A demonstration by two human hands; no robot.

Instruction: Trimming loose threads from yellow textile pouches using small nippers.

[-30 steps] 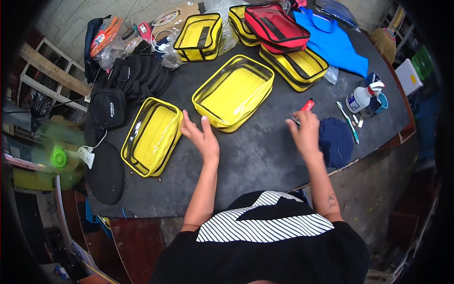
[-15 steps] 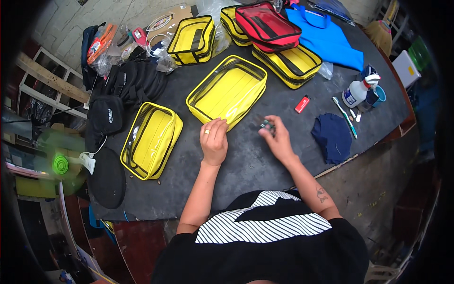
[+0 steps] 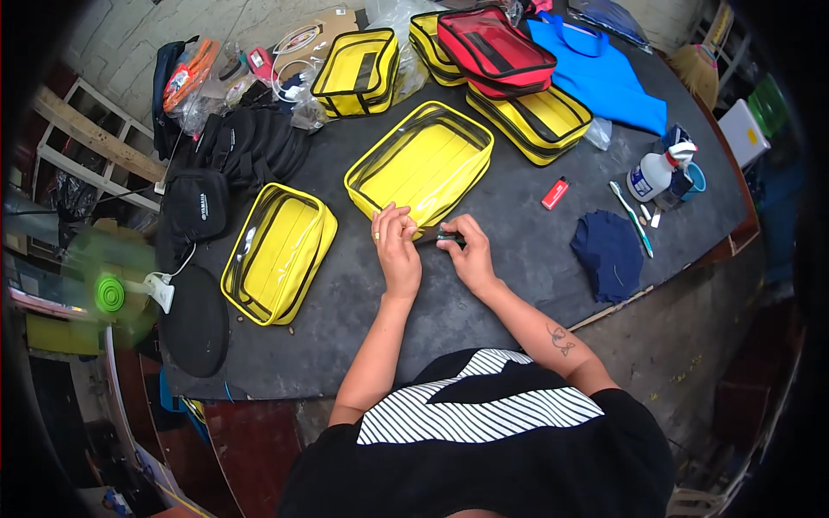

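Note:
A yellow bag with a clear top and black-trimmed edges (image 3: 420, 164) lies in the middle of the dark table. My left hand (image 3: 398, 255) is closed at its near corner, fingertips pinching the edge. Close beside it, my right hand (image 3: 469, 256) grips a small dark tool (image 3: 446, 235) between thumb and fingers, held up to the same corner. Fingers cover most of that tool, so its exact kind cannot be made out. To the left lies a second yellow clear-topped bag (image 3: 281, 255).
At the back are another yellow bag (image 3: 356, 73) and a red bag (image 3: 496, 52) stacked on yellow ones. On the right lie a red lighter (image 3: 555, 192), navy cloth (image 3: 607, 256), toothbrush (image 3: 632, 219) and spray bottle (image 3: 652, 175). Black pouches (image 3: 197, 205) and a fan (image 3: 110, 294) sit left.
My right hand has moved left with the small dark tool, from apart to right beside my left hand at the bag's near corner. The left hand has shifted slightly on that corner.

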